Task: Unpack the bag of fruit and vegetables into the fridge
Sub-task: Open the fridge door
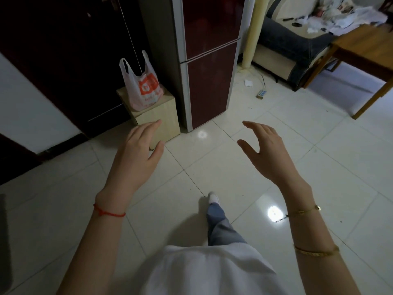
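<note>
A white plastic bag (143, 86) with orange print stands upright on a small light wooden box (161, 116), its handles sticking up; its contents are hidden. Right of it stands a tall dark red fridge (210, 67) with both doors closed. My left hand (138, 152) hovers in front of the box, fingers spread, holding nothing. My right hand (265, 150) is raised over the tiled floor in front of the fridge, fingers apart and empty. Both hands are well short of the bag and the fridge.
A dark wooden door (70, 56) fills the left background. A sofa (297, 45) with clutter, a wooden table (365, 52) and a power strip (261, 93) on the floor lie to the right. My leg and foot (214, 209) step forward on white tiles.
</note>
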`<state>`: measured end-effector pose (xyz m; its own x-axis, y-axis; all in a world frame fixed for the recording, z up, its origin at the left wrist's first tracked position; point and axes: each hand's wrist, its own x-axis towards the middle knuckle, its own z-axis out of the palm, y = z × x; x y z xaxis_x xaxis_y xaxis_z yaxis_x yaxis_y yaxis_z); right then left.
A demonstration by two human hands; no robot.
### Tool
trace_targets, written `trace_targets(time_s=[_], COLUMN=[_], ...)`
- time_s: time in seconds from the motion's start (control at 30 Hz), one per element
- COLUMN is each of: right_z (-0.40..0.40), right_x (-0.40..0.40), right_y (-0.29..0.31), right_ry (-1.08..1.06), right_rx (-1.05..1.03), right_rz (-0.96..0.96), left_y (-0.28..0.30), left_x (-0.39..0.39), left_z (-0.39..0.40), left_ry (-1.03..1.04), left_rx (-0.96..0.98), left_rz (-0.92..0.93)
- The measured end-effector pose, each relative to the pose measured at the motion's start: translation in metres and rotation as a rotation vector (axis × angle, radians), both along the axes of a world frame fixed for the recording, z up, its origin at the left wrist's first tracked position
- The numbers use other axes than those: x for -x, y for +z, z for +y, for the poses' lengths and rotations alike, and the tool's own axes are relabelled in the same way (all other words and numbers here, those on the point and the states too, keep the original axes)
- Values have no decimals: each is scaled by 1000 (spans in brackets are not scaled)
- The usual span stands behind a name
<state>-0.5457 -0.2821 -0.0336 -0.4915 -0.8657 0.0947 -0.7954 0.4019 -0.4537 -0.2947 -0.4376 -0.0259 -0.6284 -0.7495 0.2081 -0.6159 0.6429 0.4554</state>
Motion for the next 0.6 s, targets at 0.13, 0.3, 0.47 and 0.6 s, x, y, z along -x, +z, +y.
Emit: trace_targets(time_s=[0.13, 0.3, 0.47, 0.6], right_z=[-59, -144, -230, -286], right_x=[41, 103, 160, 191], right_y=[-8, 3, 23, 27], right_ry=[39, 107, 192, 248], right_rx=[2, 34, 100, 115], right_rz=[2, 10, 45, 45], left_y=[-11, -5, 8, 7], left_x=[40, 94, 145, 167], left_z=[-52, -122, -187, -229], left_ry=[22, 64, 105, 172], left_rx=[-17, -21, 21, 5], left_rz=[20, 53, 93, 90])
